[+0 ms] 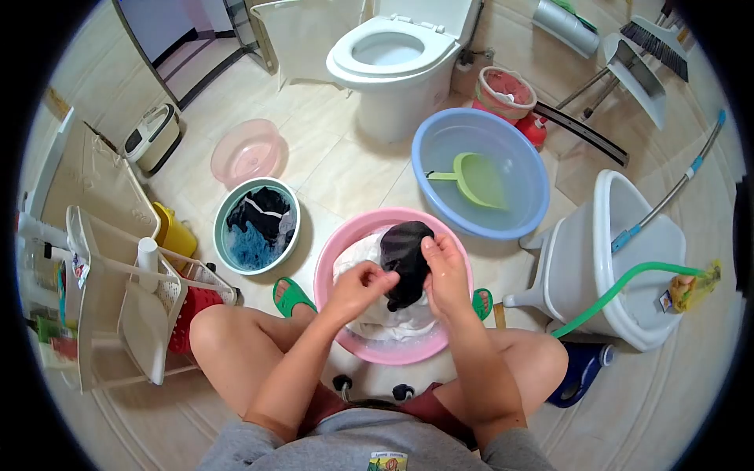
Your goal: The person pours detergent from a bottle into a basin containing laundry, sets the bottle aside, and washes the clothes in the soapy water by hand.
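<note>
Pinching with fingertips together, left hand point(361, 290) and right hand point(446, 271) are holding black cloth point(403, 255) (left grip partly hidden) over white fabric point(353, 259) in the pink basin point(393, 355); beyond, a green scoop point(481, 180) is sitting inside the blue basin point(525, 149).

I can't make out any word with certainty from my end. The grey shirt point(345, 433) has a colourful patch point(387, 461) at the bottom edge of my view, with a thin line of print across its top; the letters run upside down to me and are too small to read. On the right, the yellow packet point(700, 284) at the white tub point(638, 310) has a small dark label point(666, 301), also illegible to me. At the left, I see a sticker point(80, 267) with coloured marks on the pale rack point(110, 345), its details too small to read.
</note>
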Demonstrator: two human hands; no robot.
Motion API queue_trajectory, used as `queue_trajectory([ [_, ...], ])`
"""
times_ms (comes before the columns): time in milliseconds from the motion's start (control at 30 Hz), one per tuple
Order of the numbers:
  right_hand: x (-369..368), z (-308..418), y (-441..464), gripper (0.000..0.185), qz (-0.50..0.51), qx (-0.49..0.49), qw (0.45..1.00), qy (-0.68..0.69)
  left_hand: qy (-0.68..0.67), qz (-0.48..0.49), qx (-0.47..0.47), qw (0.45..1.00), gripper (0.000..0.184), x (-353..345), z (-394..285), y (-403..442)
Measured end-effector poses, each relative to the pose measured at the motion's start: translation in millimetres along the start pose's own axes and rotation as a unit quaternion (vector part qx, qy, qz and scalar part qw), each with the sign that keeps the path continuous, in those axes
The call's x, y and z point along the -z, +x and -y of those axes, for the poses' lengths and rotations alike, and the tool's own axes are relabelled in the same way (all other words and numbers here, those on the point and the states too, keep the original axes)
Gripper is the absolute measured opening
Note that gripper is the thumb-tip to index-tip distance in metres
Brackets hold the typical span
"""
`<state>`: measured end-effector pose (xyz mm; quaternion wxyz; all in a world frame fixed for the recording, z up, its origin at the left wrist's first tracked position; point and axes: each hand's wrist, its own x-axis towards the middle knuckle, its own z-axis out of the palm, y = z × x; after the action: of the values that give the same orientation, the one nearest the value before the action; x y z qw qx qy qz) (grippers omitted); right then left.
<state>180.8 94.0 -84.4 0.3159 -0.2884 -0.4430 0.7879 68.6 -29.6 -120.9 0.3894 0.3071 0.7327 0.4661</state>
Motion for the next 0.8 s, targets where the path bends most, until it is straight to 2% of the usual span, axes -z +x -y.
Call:
queue_trajectory([
  [67,-3.6,-2.5,-1.9,0.014,0.024,-0.020,0.998,0.062,-0.079,0.050,0.004,0.996,0.023,-7.9,8.3,2.7],
  [100,-1.3,-5.2,2.1,0.014,-0.008,-0.009,0.999,0.039,-0.080,0.051,0.002,0.995,0.023,-7.4,14.0,5.4],
  [133,6.9,-4.9,7.1,0.014,-0.008,-0.007,0.999,0.038,-0.003,-0.019,-0.070,0.997,0.021,-4.4,19.2,8.1],
  [167,20.4,-2.3,12.3,0.014,-0.018,0.039,0.996,-0.084,0.074,-0.090,-0.139,0.983,0.019,-2.0,23.5,9.7],
  [200,30.5,-1.0,17.1,0.014,-0.027,0.084,0.975,-0.205,0.075,-0.090,-0.140,0.983,0.019,-0.5,22.8,10.5],
  [233,35.1,-3.7,21.8,0.019,-0.044,0.117,0.957,-0.262,-0.003,-0.105,-0.136,0.985,0.018,1.3,21.8,11.7],
  [267,40.5,-5.9,23.1,0.019,-0.044,0.118,0.957,-0.261,-0.082,-0.120,-0.130,0.981,0.018,2.9,20.7,12.8],
  [300,41.4,-4.7,22.8,0.022,-0.060,0.138,0.918,-0.366,-0.259,-0.106,-0.072,0.957,0.012,1.4,9.4,10.7],
  [333,41.4,-4.0,22.3,0.025,-0.076,0.156,0.867,-0.466,-0.339,-0.101,-0.011,0.935,0.008,5.4,0.9,9.6],
  [367,40.0,-4.5,21.8,0.025,-0.076,0.156,0.868,-0.466,-0.387,-0.103,0.015,0.916,0.007,9.2,-1.7,9.7],
  [400,34.3,-3.0,19.9,0.027,-0.076,0.223,0.849,-0.472,-0.435,-0.105,0.041,0.894,0.007,11.5,-2.5,9.9],
  [433,27.7,-0.8,17.9,0.029,-0.076,0.289,0.826,-0.477,-0.435,-0.106,0.041,0.893,0.007,11.0,-2.1,10.4],
  [467,21.6,3.6,13.2,0.023,-0.068,0.335,0.810,-0.477,-0.436,-0.128,0.020,0.891,0.008,10.3,-1.2,11.7],
  [533,8.5,10.0,0.9,0.012,0.026,0.267,0.876,-0.402,-0.436,-0.151,-0.002,0.887,0.008,8.1,0.7,13.2],
  [600,1.0,4.5,-4.4,0.008,0.169,0.240,0.877,-0.380,-0.263,-0.214,-0.098,0.936,0.011,1.2,2.5,11.6],
  [700,3.4,-27.6,-6.1,0.012,0.205,0.196,0.868,-0.409,-0.131,-0.240,-0.156,0.949,0.011,-9.3,-20.9,-7.2],
  [733,7.8,-35.8,-4.7,0.013,0.158,0.161,0.813,-0.537,-0.105,-0.249,-0.172,0.947,0.010,-11.9,-27.5,-14.1],
  [767,11.7,-41.6,-2.7,0.014,0.107,0.122,0.740,-0.653,-0.009,-0.273,-0.236,0.933,0.009,-12.5,-23.6,-14.9],
  [800,7.5,-29.0,-3.6,0.015,0.085,0.101,0.733,-0.668,-0.006,-0.261,-0.236,0.936,0.009,-13.7,-35.2,-23.3],
])
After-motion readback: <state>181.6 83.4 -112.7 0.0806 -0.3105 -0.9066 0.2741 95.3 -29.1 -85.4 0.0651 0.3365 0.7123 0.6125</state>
